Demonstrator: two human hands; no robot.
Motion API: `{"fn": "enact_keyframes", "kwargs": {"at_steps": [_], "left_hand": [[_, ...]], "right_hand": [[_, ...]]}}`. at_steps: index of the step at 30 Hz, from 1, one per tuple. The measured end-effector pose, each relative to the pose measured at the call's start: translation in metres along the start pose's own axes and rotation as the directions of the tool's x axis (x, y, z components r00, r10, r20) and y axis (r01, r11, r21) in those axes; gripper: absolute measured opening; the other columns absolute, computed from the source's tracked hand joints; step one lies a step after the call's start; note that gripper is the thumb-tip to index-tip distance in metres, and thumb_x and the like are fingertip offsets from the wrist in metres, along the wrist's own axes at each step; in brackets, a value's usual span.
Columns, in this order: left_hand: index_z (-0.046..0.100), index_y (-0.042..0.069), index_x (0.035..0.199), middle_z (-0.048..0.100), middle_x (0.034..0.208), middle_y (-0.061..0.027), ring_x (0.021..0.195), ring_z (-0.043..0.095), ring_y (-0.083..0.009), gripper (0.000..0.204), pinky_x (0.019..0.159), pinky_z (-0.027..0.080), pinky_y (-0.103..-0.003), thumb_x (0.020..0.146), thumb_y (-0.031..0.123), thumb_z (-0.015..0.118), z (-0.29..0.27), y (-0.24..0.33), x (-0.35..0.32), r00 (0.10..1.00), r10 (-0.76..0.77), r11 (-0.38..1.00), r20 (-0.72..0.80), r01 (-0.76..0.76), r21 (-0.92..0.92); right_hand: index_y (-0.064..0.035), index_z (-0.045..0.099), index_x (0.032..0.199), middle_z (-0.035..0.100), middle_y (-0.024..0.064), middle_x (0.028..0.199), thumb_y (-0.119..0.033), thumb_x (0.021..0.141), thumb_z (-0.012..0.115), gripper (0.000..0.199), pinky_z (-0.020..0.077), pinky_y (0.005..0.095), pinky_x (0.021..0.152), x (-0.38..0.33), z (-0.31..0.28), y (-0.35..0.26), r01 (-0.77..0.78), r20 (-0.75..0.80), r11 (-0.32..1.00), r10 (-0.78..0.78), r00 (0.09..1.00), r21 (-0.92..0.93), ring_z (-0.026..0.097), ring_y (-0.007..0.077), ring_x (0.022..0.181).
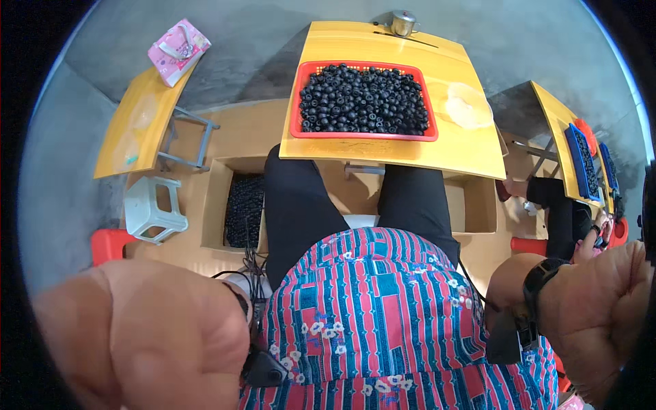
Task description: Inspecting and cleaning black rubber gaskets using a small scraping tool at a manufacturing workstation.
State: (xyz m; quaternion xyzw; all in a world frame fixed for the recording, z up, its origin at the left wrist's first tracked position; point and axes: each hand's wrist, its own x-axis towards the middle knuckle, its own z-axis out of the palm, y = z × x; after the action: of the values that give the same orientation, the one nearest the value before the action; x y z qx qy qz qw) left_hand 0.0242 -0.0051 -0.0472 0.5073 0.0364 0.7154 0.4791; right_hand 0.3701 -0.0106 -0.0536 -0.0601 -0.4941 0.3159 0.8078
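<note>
My left hand (150, 335) is raised close to the camera at the lower left, blurred, with its fingers hidden from sight. At the right edge my right hand (598, 307) is also up near the camera, wearing a black wristband (540, 283); its fingers run out of the picture. Whether either holds anything does not show. Beyond my lap, a red plastic basket (295, 116) stands on the yellow wooden table (383, 154), filled with small round black pieces (362, 99), several with a visible hole. Both hands are well apart from the basket.
A clear plastic dish (469, 106), a lidded metal pot (403, 24) and a thin black stick (410, 39) lie on the table. Cardboard boxes (215, 198) flank my legs. A white stool (154, 208) stands left. Another person (557, 201) sits right, near blue trays (581, 160).
</note>
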Motion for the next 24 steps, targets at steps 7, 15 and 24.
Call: {"fn": "enact_keyframes", "kwargs": {"at_steps": [7, 15, 24], "left_hand": [[0.052, 0.012, 0.074, 0.042, 0.068, 0.0044, 0.059, 0.042, -0.0070, 0.023, 0.043, 0.037, -0.019, 0.070, 0.005, 0.074, 0.006, 0.038, 0.036, 0.999, -0.038, 0.991, 0.010, 0.036, 0.129], [0.058, 0.003, 0.103, 0.062, 0.091, -0.0043, 0.075, 0.056, -0.0062, 0.012, 0.068, 0.048, -0.021, 0.091, 0.007, 0.060, -0.058, -0.109, 0.029, 0.921, -0.384, 0.899, -0.061, 0.388, 0.204], [0.060, 0.012, 0.106, 0.061, 0.095, 0.0036, 0.080, 0.056, -0.0038, 0.014, 0.073, 0.047, -0.020, 0.093, 0.017, 0.060, -0.155, -0.261, -0.001, 0.547, -0.796, 0.559, -0.260, 0.829, 0.033]], "right_hand": [[-0.0125, 0.057, 0.083, 0.053, -0.0131, 0.076, -0.031, 0.080, 0.075, 0.026, 0.0287, 0.0195, 0.053, 0.005, 0.034, 0.010, -0.058, 0.072, 0.991, 0.049, 0.996, 0.120, 0.038, 0.0011, 0.058], [-0.0012, 0.068, 0.094, 0.064, 0.0059, 0.082, 0.000, 0.087, 0.061, 0.010, 0.0470, 0.0250, 0.067, 0.001, 0.009, 0.140, -0.047, 0.154, 0.490, 0.360, 0.920, -0.870, 0.059, 0.0122, 0.074], [-0.0095, 0.071, 0.095, 0.062, 0.0097, 0.085, 0.002, 0.074, 0.066, 0.024, 0.0506, 0.0336, 0.073, 0.016, -0.090, 0.324, 0.069, 0.254, 0.304, 0.627, 0.736, -0.950, 0.062, 0.0281, 0.079]]}}
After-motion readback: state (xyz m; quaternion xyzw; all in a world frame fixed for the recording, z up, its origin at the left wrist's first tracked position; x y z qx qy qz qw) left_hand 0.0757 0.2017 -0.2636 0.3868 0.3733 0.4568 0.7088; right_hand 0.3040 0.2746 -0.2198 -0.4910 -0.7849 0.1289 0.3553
